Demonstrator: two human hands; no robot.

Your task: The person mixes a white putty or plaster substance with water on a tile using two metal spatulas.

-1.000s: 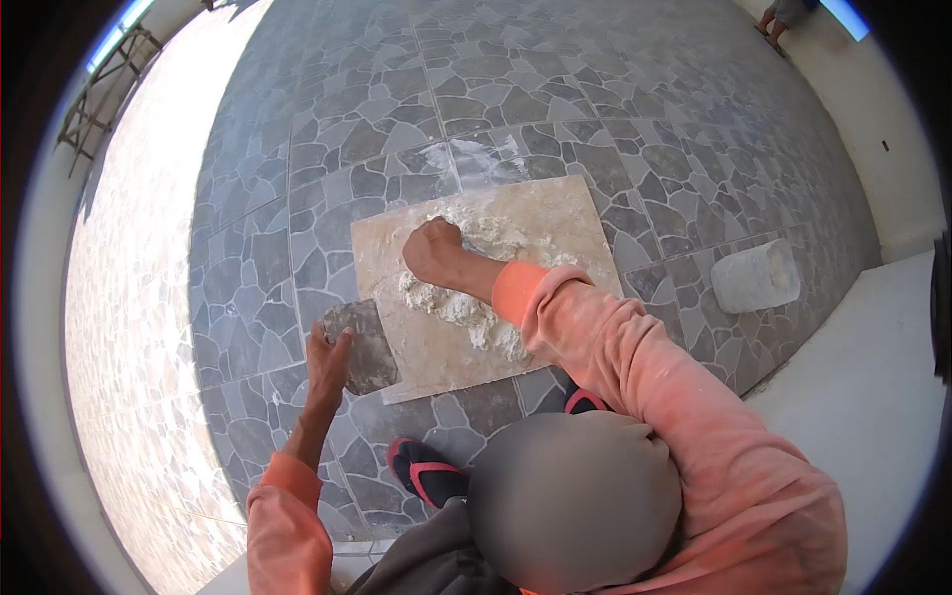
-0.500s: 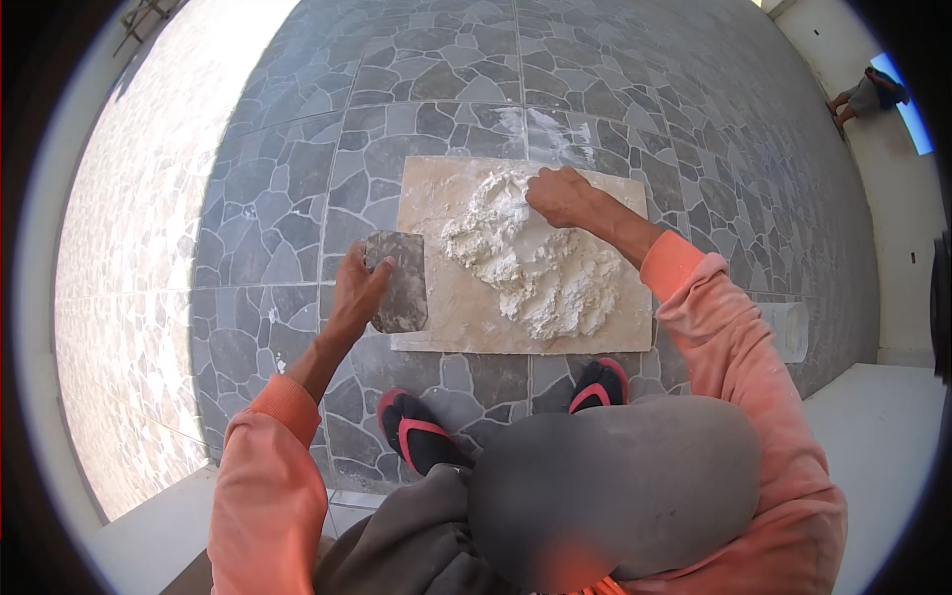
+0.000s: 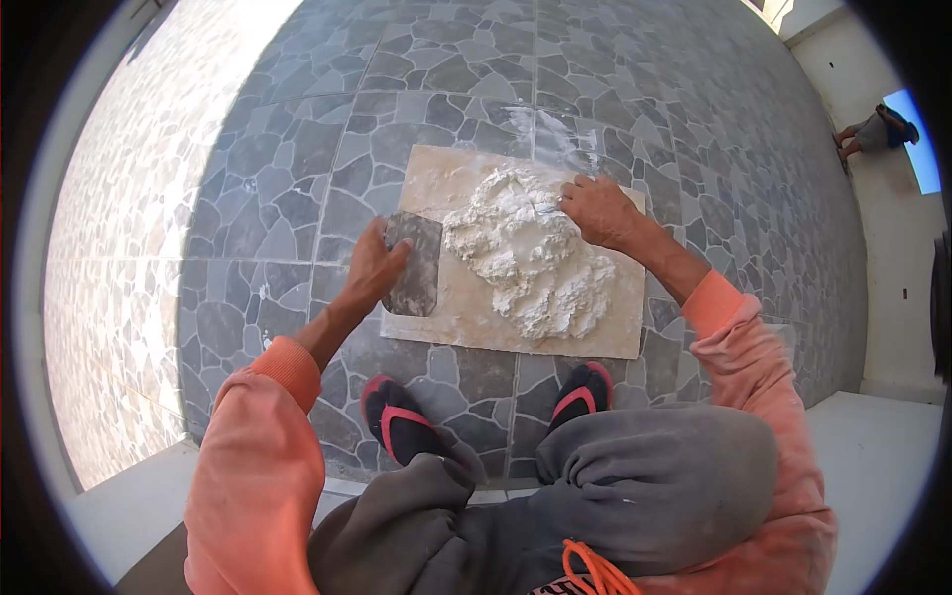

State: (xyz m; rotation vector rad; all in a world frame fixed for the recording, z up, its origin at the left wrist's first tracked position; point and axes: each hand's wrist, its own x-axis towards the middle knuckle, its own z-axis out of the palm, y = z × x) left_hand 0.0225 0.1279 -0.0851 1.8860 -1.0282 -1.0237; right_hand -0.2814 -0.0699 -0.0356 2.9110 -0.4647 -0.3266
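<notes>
White heap (image 3: 531, 260) on board (image 3: 428, 178) near right hand (image 3: 603, 212)

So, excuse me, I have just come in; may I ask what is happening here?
A person is working over a clumpy white heap on a pale board that lies on the stone-patterned floor. The left hand holds a flat grey plate at the board's left side. The right hand is at the heap's upper right, closed around what seems a thin tool, mostly hidden. The heap is uneven, and part of the board is still bare.
</notes>
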